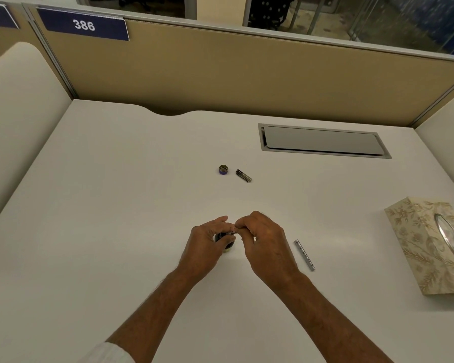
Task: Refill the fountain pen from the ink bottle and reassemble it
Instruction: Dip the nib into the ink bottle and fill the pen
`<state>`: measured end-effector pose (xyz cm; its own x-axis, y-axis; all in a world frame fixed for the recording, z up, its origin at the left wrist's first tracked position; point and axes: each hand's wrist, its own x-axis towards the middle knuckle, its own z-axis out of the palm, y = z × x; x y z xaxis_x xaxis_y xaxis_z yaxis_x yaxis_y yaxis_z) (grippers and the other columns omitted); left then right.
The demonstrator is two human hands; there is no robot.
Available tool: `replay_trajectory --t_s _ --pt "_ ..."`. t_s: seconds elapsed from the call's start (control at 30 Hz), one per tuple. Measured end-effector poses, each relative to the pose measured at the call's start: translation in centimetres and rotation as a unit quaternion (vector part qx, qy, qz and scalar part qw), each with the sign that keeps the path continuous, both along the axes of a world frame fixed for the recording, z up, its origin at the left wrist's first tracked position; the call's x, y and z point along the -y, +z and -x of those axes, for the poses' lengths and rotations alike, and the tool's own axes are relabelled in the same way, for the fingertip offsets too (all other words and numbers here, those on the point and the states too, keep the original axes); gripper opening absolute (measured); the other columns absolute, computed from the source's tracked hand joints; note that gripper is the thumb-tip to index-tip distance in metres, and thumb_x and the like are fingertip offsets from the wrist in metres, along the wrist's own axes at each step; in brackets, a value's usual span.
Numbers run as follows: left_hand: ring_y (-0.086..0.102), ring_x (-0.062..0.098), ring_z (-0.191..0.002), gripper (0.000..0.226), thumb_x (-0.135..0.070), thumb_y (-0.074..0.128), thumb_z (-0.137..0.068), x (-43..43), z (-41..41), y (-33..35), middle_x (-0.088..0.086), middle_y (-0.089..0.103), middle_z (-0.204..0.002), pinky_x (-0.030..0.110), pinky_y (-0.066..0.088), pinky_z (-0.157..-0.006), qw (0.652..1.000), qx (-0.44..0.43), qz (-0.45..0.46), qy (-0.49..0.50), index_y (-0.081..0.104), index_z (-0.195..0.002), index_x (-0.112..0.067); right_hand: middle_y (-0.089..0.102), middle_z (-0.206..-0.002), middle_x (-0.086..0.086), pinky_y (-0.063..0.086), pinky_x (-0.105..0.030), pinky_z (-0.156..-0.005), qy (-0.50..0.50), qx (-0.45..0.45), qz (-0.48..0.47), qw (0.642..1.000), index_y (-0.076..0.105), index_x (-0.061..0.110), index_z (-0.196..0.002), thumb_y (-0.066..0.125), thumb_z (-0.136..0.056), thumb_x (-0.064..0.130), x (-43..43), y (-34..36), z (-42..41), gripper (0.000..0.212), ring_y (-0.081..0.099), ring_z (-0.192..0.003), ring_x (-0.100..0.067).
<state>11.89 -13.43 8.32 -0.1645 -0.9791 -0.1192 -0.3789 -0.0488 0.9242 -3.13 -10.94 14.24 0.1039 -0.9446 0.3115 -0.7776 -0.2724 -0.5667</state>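
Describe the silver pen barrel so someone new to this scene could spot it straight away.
Start at the floral tissue box on the white desk's right edge and look left toward the right hand. The pen barrel lies flat between them, touched by nothing. It is the only long, slim silver tube; the dark pen cap farther back is shorter.

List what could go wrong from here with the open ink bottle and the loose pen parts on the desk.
1. The ink bottle stands uncapped under the left hand; its cap lies far off, so a nudge could spill ink on the white desk.
2. The right hand works something small right at the bottle mouth; ink may get on the fingers.
3. The silver barrel lies loose beside the right wrist and could be knocked and roll.
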Motion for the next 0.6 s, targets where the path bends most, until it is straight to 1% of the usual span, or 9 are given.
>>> replay_trajectory --t_s 0.17,0.27,0.3,0.33,0.4,0.43,0.47,0.53,0.6 --pt "0.055 0.002 -0.130 0.018 -0.013 0.075 -0.089 -0.1 -0.1 0.4 -0.002 0.073 -0.125 0.014 0.035 -0.108 1.000 0.000 0.012 -0.004 0.081 -0.103 -0.021 0.068 -0.079 -0.005 0.058 -0.036 -0.062 -0.003 0.000 0.003 1.000 0.071 0.009 -0.089 0.069 -0.088 -0.001 -0.1 0.3 -0.1 0.010 0.063 -0.068 -0.019" --pt "0.054 0.001 -0.131 0.020 -0.014 0.074 -0.089 0.0 -0.1 0.7 -0.003 0.072 -0.128 -0.002 0.029 -0.098 1.000 0.002 0.017 -0.008 0.080 -0.103 -0.026 0.067 -0.079 -0.002 0.056 -0.032 -0.062 -0.004 0.008 0.001 1.000 0.070 0.010 -0.087 0.068 -0.090 0.000 -0.1 0.7 0.0 0.011 0.061 -0.068 -0.016" --pt "0.053 0.000 -0.131 0.020 -0.014 0.074 -0.089 -0.1 -0.1 0.9 -0.004 0.072 -0.128 -0.003 0.029 -0.097 1.000 0.003 0.020 -0.009 0.080 -0.103 -0.027 0.066 -0.079 -0.001 0.055 -0.030 -0.062 -0.002 0.011 -0.001 1.000 0.069 0.011 -0.087 0.068 -0.090 0.001 -0.2 0.9 0.0 0.010 0.060 -0.068 -0.014" --pt "0.053 0.000 -0.131 0.020 -0.014 0.074 -0.089 -0.1 -0.1 1.0 -0.004 0.071 -0.129 0.000 0.031 -0.100 1.000 0.004 0.022 -0.011 0.080 -0.104 -0.027 0.066 -0.079 0.000 0.054 -0.028 -0.062 -0.002 0.015 -0.005 1.000 0.069 0.012 -0.087 0.068 -0.091 0.002 -0.2 1.0 0.1 0.010 0.059 -0.068 -0.013" --pt "0.053 0.000 -0.131 0.021 -0.016 0.074 -0.090 -0.1 -0.1 1.2 -0.003 0.070 -0.132 0.009 0.034 -0.107 1.000 0.010 0.022 -0.014 0.080 -0.108 -0.024 0.065 -0.080 0.003 0.053 -0.027 -0.063 -0.005 0.021 -0.017 1.000 0.068 0.014 -0.087 0.068 -0.092 0.006 -0.3 1.2 0.3 0.009 0.058 -0.068 -0.010" --pt "0.053 0.000 -0.132 0.021 -0.017 0.073 -0.090 -0.2 -0.2 1.3 -0.003 0.069 -0.133 0.010 0.034 -0.107 1.000 0.015 0.023 -0.016 0.079 -0.109 -0.023 0.065 -0.082 0.005 0.054 -0.028 -0.063 -0.007 0.024 -0.023 0.999 0.067 0.015 -0.089 0.069 -0.092 0.008 -0.4 1.1 0.4 0.008 0.058 -0.069 -0.010" --pt "0.053 0.001 -0.132 0.021 -0.017 0.073 -0.091 -0.3 -0.2 1.4 -0.003 0.069 -0.134 0.008 0.032 -0.105 0.999 0.020 0.025 -0.018 0.079 -0.110 -0.023 0.066 -0.084 0.006 0.055 -0.028 -0.064 -0.008 0.028 -0.029 0.999 0.067 0.016 -0.090 0.069 -0.092 0.010 -0.4 1.1 0.5 0.007 0.060 -0.071 -0.010" --pt "0.051 -0.002 -0.131 0.020 -0.017 0.072 -0.092 -0.3 -0.1 1.8 -0.006 0.068 -0.133 -0.003 0.030 -0.098 0.999 0.029 0.034 -0.023 0.079 -0.110 -0.022 0.067 -0.089 0.007 0.057 -0.030 -0.066 -0.005 0.038 -0.042 0.998 0.068 0.018 -0.094 0.070 -0.092 0.012 -0.7 1.0 0.6 0.007 0.064 -0.074 -0.010" --pt "0.048 -0.005 -0.129 0.021 -0.014 0.072 -0.092 -0.4 0.0 2.2 -0.014 0.065 -0.128 -0.010 0.028 -0.089 0.998 0.038 0.048 -0.030 0.079 -0.110 -0.021 0.068 -0.090 0.007 0.058 -0.029 -0.067 -0.004 0.041 -0.052 0.998 0.070 0.019 -0.095 0.071 -0.091 0.011 -0.9 1.0 0.7 0.009 0.065 -0.075 -0.010"
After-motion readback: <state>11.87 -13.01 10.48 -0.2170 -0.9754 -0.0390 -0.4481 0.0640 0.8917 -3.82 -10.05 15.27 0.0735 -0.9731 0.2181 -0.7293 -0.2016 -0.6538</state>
